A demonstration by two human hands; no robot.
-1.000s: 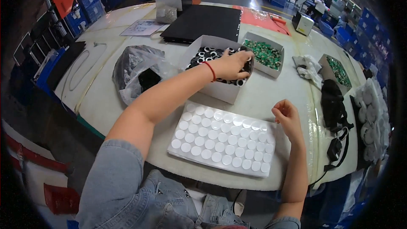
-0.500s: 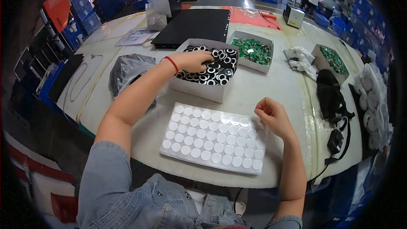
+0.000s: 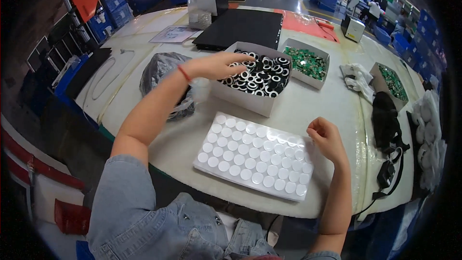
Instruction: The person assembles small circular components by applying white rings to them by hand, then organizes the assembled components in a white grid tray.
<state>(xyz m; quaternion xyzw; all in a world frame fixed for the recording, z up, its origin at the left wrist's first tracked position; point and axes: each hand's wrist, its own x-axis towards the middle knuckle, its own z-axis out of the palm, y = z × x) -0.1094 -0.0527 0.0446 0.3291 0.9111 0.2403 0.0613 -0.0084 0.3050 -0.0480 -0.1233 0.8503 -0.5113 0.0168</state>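
Observation:
My left hand [image 3: 219, 66], a red band at its wrist, hovers over the near-left part of a white box [image 3: 245, 104] full of black-and-white ring-shaped parts [image 3: 260, 81]. Its fingers are stretched and apart, slightly blurred, and I see nothing held in them. Below the wrist is a pale smear I cannot make out. In front of me lies a white sheet [image 3: 204, 165] with rows of round white stickers [image 3: 244, 149]. By the sheet's far right corner, my right hand [image 3: 328, 139] is closed with thumb and fingers together; whatever they may hold is hidden.
Left of the box sits a grey plastic bag [image 3: 161, 74]. Behind are a black flat panel [image 3: 240, 29] and a box of green circuit boards [image 3: 308, 62]. Farther right stand another box of green boards [image 3: 392, 82], a white crumpled bag [image 3: 358, 79] and a black pouch [image 3: 385, 120] with cable.
My left hand has lifted from among the ring-shaped parts and its fingers have straightened. The whole view has shifted, so the table sits farther right. My right hand stays closed beside the sheet.

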